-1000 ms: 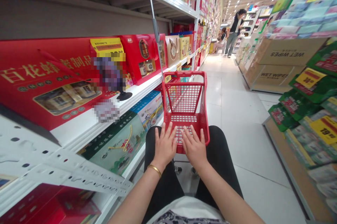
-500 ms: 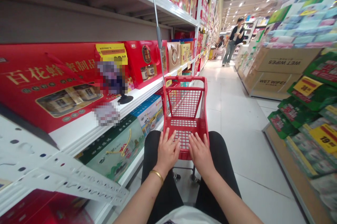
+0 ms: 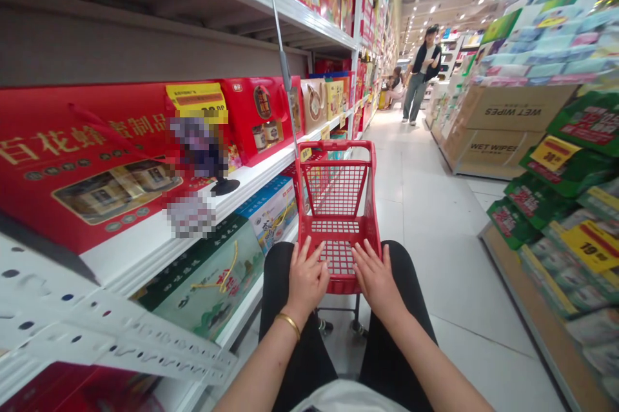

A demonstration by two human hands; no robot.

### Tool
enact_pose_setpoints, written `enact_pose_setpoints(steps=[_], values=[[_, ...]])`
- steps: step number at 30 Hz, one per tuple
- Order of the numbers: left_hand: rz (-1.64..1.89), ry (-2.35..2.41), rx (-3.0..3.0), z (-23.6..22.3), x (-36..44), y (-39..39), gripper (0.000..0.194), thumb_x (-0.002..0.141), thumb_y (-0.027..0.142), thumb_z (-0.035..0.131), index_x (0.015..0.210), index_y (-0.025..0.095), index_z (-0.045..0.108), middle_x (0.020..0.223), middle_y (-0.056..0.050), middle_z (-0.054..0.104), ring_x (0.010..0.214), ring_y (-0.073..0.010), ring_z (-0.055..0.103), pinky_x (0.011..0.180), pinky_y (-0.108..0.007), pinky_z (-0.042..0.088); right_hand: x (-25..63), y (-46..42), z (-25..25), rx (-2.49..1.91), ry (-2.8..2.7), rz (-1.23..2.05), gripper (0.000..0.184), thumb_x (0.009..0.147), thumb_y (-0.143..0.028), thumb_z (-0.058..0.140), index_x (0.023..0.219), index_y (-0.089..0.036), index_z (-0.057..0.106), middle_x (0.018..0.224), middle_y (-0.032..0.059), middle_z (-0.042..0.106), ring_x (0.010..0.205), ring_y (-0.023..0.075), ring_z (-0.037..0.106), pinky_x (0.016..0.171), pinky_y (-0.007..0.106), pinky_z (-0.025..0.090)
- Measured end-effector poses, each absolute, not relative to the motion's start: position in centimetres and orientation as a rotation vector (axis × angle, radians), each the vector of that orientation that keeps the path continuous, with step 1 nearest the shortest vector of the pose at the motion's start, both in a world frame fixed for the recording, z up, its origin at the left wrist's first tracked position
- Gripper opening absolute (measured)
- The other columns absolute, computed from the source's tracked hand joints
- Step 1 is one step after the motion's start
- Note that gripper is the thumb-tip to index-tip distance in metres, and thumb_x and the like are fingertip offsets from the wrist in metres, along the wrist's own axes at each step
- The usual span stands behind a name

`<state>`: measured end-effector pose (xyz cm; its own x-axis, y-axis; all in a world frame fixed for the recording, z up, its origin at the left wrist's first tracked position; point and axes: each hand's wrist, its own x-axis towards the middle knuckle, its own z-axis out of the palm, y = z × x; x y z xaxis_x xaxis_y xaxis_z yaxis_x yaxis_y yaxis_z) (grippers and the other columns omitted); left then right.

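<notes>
White floor tiles (image 3: 449,257) line the shop aisle. The left hand (image 3: 306,278) and right hand (image 3: 380,278) hold nothing, fingers loosely spread at the near end of a red plastic lattice shopping cart (image 3: 333,236), contact unclear; beyond, a glossy red gift box (image 3: 249,109) stands shelved.

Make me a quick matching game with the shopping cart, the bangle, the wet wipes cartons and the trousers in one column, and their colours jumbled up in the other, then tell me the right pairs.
Things:
1. Shopping cart
2. Bangle
3. Wet wipes cartons
4. Trousers

Colours:
A. Brown
B. Black
C. Red
D. Gold

Right pairs: 1-C, 2-D, 3-A, 4-B.
</notes>
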<state>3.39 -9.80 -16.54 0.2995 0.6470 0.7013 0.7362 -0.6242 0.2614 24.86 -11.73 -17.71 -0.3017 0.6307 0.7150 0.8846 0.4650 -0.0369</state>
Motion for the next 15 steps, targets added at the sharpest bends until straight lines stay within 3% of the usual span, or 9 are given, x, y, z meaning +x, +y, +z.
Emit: enact_pose_setpoints(steps=[4, 9, 12, 15], values=[[-1.195, -1.319, -2.439, -16.8, 3.0, -9.8, 0.029, 0.098, 0.017, 0.054, 0.109, 0.027, 0.079, 0.143, -0.003, 0.064, 0.152, -0.033, 0.036, 0.121, -0.07, 0.03, 24.2, -12.0, -17.2, -1.222, -2.113, -0.437, 0.041, 0.102, -0.02, 0.053, 0.143, -0.02, 0.057, 0.141, 0.0094, 0.064, 0.143, 0.0252, 0.05, 0.129, 0.058, 0.018], [-1.146, -1.407, -2.43, -17.3, 3.1, -10.0, 0.035, 0.1, 0.02, 0.053, 0.129, 0.028, 0.071, 0.161, -0.003, 0.044, 0.157, -0.032, 0.022, 0.124, -0.066, 0.027, 27.4, -11.7, -16.9, -1.235, -2.1, -0.377, 0.047, 0.104, -0.022, 0.048, 0.151, -0.025, 0.046, 0.146, 0.0094, 0.06, 0.147, 0.0264, 0.044, 0.126, 0.068, 0.011], [-1.12, -1.441, -2.428, -17.5, 3.3, -10.1, 0.036, 0.101, 0.022, 0.053, 0.131, 0.03, 0.07, 0.162, -0.002, 0.041, 0.158, -0.0318, 0.018, 0.125, -0.065, 0.024, 26.7, -11.7, -17.3, -1.331, -1.988, -0.378, 0.045, 0.104, -0.022, 0.047, 0.15, -0.021, 0.049, 0.145, 0.0113, 0.06, 0.148, 0.0296, 0.042, 0.125, 0.07, 0.015], [-1.112, -1.438, -2.421, -17.5, 3.3, -10.0, 0.034, 0.102, 0.022, 0.053, 0.129, 0.028, 0.071, 0.162, -0.003, 0.042, 0.158, -0.0322, 0.018, 0.125, -0.065, 0.024, 24.2, -11.9, -17.5, -1.29, -2.073, -0.392, 0.042, 0.103, -0.022, 0.052, 0.145, -0.02, 0.055, 0.143, 0.0114, 0.063, 0.146, 0.0288, 0.045, 0.126, 0.065, 0.021]])
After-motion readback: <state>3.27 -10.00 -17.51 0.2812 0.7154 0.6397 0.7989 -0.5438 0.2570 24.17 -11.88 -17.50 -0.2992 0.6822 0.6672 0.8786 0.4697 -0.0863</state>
